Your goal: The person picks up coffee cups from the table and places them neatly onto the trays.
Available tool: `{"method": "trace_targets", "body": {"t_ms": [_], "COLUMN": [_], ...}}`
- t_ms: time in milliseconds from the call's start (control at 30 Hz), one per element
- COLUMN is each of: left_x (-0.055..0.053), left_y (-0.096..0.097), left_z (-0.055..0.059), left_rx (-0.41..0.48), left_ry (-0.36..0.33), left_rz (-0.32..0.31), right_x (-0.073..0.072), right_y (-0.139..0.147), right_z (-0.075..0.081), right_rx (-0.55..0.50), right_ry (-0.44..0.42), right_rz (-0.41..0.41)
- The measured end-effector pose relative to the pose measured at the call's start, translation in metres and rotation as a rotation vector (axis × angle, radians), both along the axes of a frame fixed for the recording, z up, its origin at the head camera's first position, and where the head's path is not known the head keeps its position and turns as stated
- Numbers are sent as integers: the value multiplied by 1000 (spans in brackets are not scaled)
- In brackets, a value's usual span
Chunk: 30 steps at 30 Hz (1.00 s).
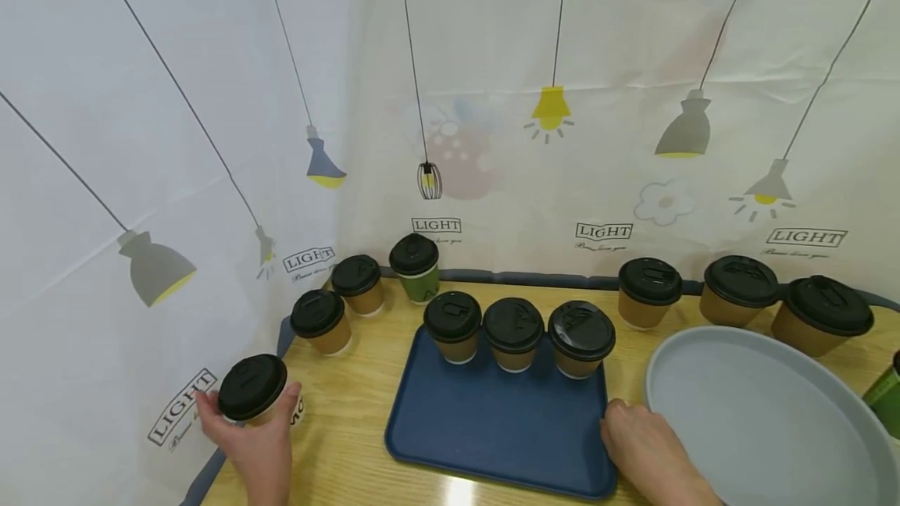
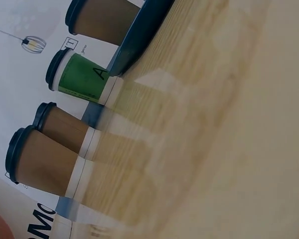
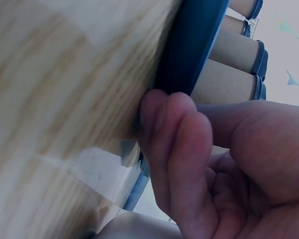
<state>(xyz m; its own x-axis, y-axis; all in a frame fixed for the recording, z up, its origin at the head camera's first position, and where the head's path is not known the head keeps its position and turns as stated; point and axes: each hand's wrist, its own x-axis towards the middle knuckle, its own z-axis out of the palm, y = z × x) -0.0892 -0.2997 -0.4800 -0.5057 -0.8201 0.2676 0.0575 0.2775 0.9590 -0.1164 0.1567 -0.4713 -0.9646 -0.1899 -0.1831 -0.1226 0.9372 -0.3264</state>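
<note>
At the left, my left hand (image 1: 255, 443) grips a paper cup with a black lid (image 1: 251, 386), thumb on its right side and fingers on its left. Dark printed letters (image 2: 42, 221) show low in the left wrist view. My right hand (image 1: 643, 443) holds the right edge of a dark blue tray (image 1: 492, 436); in the right wrist view its curled fingers (image 3: 189, 144) are at the tray rim (image 3: 192, 45), thumb on the other side. Along the tray's far side stand three brown lidded cups, a left one (image 1: 452, 326), a middle one (image 1: 513, 334) and a right one (image 1: 581, 338).
Behind the tray's left stand two brown cups (image 1: 330, 330) (image 1: 362, 287) and a green cup (image 1: 416, 268). Several brown cups (image 1: 734, 291) line the back right, behind a round grey tray (image 1: 766, 420). Another green cup (image 1: 886, 400) is at the right edge. A printed curtain (image 1: 506, 178) borders the table.
</note>
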Motion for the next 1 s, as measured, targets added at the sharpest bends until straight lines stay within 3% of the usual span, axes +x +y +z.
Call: {"method": "trace_targets", "body": {"t_ms": [433, 667, 1000], "left_x": [-9, -8, -12], "left_y": [-2, -6, -4], "left_z": [-10, -13, -15], "left_rx": [143, 186, 177], "left_ry": [2, -24, -82], "left_rz": [-41, -7, 39], "right_x": [6, 7, 8], "right_y": [2, 0, 2], "right_z": [-2, -3, -5], "right_rx": [3, 8, 23], "right_ry": [71, 199, 260], "right_rz": [-5, 8, 2]}}
